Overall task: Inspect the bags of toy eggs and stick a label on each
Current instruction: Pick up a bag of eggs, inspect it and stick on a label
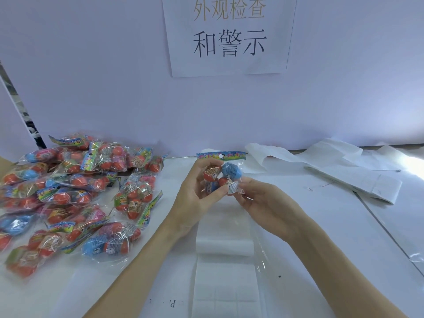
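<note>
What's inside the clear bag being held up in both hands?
The held bag shows a blue toy egg and orange-red eggs beneath its paper header. The left hand and right hand cover its lower part, so no full count.

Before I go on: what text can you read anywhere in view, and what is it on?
"外观检查" and "和警示": paper sign on the wall.
"6+", mirrored: an egg in the pile of bags.
Header card and small label on the held bag: too blurred.
Print at the table's near edge: unreadable.

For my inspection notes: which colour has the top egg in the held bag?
Blue. The top egg in the held bag shows best in the head view.
</note>
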The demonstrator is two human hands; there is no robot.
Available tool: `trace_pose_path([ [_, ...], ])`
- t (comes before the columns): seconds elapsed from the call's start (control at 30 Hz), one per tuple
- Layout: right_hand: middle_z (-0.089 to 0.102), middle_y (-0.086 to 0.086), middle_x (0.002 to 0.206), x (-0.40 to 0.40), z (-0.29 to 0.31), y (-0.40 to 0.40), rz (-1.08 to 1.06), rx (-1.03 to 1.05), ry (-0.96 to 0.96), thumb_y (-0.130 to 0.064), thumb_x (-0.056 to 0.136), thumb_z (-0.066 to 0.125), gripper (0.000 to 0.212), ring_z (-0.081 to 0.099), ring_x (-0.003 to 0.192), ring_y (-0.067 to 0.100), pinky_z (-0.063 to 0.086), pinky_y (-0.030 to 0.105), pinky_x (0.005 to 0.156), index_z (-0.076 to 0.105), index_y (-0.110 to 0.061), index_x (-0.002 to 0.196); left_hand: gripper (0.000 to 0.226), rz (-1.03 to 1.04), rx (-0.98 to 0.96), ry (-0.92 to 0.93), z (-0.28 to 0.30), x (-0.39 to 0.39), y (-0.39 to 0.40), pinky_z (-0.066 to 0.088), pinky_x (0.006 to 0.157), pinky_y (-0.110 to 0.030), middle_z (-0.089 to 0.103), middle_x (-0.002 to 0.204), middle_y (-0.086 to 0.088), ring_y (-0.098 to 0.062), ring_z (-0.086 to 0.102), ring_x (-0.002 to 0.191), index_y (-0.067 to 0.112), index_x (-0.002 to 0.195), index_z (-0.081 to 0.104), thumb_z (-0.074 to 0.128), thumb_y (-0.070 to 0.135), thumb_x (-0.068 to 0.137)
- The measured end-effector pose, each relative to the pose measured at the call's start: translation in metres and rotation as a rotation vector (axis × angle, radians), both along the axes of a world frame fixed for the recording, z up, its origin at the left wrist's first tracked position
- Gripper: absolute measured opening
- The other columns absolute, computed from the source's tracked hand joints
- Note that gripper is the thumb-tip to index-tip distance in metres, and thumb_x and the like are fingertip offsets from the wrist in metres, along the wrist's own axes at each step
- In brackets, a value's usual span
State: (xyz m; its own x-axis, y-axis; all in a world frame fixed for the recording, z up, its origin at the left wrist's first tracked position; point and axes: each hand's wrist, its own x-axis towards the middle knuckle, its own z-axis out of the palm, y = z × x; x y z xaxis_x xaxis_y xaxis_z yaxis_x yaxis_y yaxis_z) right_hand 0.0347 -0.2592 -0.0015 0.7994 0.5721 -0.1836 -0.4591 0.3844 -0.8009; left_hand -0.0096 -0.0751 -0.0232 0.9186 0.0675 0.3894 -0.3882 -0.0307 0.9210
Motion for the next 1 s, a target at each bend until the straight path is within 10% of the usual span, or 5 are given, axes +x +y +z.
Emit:
trace_pose_path([
  [0.17,0.069,0.033,0.115,-0.007,-0.004,0.004,-0.054,-0.184,-0.255,-0.003,0.098,0.066,0.013,0.066,0.104,0.028,0.052,0.034,0.104,0.061,-0.001,0.110,0.049,0.019,0.028,0.022,-0.003,0.000,0.004,0.054,0.095,-0.034,0.066,0.123,-0.004,-0.019,0.065,0.102,0.019,0.136,0.055,0.074,0.015,0.092],
  [0.4,0.072,0.024,0.114,0.006,0.001,-0.008,-0.079,0.027,0.073,0.001,0.094,0.062,0.016,0.072,0.105,0.035,0.063,0.030,0.088,0.062,0.003,0.110,0.044,0.320,0.144,-0.061,0.006,-0.003,0.010,0.041,0.104,-0.023,0.064,0.131,0.010,-0.016,0.057,0.127,0.047,0.148,0.047,0.052,0.038,0.105],
  [0.53,0.069,0.015,0.127,0.013,0.029,-0.043,-0.130,0.658,0.260,-0.005,0.096,0.064,0.023,0.071,0.111,0.030,0.059,0.027,0.086,0.069,-0.003,0.118,0.038,1.009,0.615,-0.151,0.006,-0.003,0.037,0.041,0.104,-0.045,0.061,0.127,-0.005,-0.029,0.052,0.121,0.014,0.134,0.060,0.063,0.020,0.097],
  [0.67,0.034,0.007,0.167,0.001,0.050,-0.066,0.022,1.176,0.180,-0.017,0.111,0.044,0.046,0.039,0.150,0.030,0.037,0.019,0.110,0.047,-0.030,0.155,0.056,1.179,1.131,0.326,0.001,-0.006,0.050,0.025,0.112,-0.066,0.042,0.152,-0.023,-0.045,0.037,0.139,0.013,0.137,0.056,0.075,0.028,0.087],
  [1.0,0.070,0.004,0.115,0.005,0.018,-0.035,0.106,0.727,0.262,-0.006,0.104,0.053,0.037,0.066,0.089,0.020,0.052,0.025,0.075,0.069,-0.020,0.135,0.064,1.092,1.417,0.486,0.001,-0.009,0.052,0.041,0.084,-0.039,0.029,0.152,-0.015,-0.034,0.046,0.120,0.022,0.141,0.037,0.064,0.009,0.085],
])
